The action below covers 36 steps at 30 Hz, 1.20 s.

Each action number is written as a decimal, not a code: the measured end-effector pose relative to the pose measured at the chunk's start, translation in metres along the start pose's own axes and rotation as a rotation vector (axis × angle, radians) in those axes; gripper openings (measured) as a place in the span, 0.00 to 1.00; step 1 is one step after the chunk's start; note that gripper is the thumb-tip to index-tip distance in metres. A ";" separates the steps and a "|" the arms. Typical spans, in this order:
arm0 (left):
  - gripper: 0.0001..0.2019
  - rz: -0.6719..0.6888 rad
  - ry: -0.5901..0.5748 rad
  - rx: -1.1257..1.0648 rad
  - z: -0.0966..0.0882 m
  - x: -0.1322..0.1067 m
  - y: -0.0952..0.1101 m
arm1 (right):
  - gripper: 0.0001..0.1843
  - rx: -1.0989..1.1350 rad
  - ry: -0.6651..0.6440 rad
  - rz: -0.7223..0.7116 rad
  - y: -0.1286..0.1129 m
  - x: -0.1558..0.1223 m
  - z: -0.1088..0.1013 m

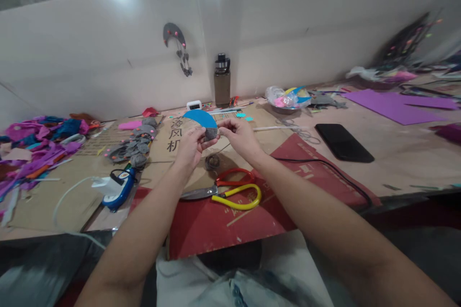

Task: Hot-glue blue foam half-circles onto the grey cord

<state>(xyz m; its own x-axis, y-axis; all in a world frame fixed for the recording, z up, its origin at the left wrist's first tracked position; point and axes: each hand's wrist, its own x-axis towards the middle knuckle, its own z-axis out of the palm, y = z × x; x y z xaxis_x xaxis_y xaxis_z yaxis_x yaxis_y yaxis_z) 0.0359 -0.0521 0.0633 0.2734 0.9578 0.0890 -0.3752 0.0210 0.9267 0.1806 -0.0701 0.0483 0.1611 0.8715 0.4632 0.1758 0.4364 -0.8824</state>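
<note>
Blue crescent (202, 118) and grey felt (211, 135), pinched in left hand (190, 146); right hand (240, 137) alongside, grip unclear; seemingly aligning layers; next move needs steadiness.

Hands (190, 147) close together, fingers (209, 144) apparently curled

My left grip (192, 146) and right grip (243, 136) are bare, with uncovered fingers and wrists. The left forearm (144, 225) and right forearm (324, 201) are bare too, as far as the frame shows them, smooth in outline and broadening toward the lower left and lower right. At the bottom centre I wear white cloth (306, 273) across my lap; its cut I cannot tell. Over its middle, at the lower edge, sits crumpled, pale blue-green fabric (216, 292) with small dark-blue marks (236, 292), too blurred to make out.
</note>
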 end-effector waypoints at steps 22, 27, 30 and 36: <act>0.07 0.071 -0.026 0.127 0.003 -0.003 -0.007 | 0.04 -0.159 -0.102 -0.160 -0.002 -0.006 0.006; 0.10 0.078 -0.133 0.130 0.006 -0.006 -0.010 | 0.05 -0.224 -0.045 -0.139 -0.002 -0.004 0.002; 0.11 0.103 -0.124 0.192 0.006 -0.004 -0.013 | 0.06 -0.233 -0.063 -0.137 -0.002 -0.004 0.002; 0.06 0.103 -0.040 0.175 0.006 -0.001 -0.014 | 0.04 -0.220 -0.031 -0.155 -0.004 -0.007 0.004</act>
<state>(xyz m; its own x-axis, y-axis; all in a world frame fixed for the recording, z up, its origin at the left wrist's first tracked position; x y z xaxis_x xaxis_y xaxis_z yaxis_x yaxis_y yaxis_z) 0.0462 -0.0552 0.0529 0.2775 0.9401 0.1979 -0.2448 -0.1300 0.9608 0.1746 -0.0771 0.0483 0.0868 0.8061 0.5853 0.4037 0.5087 -0.7604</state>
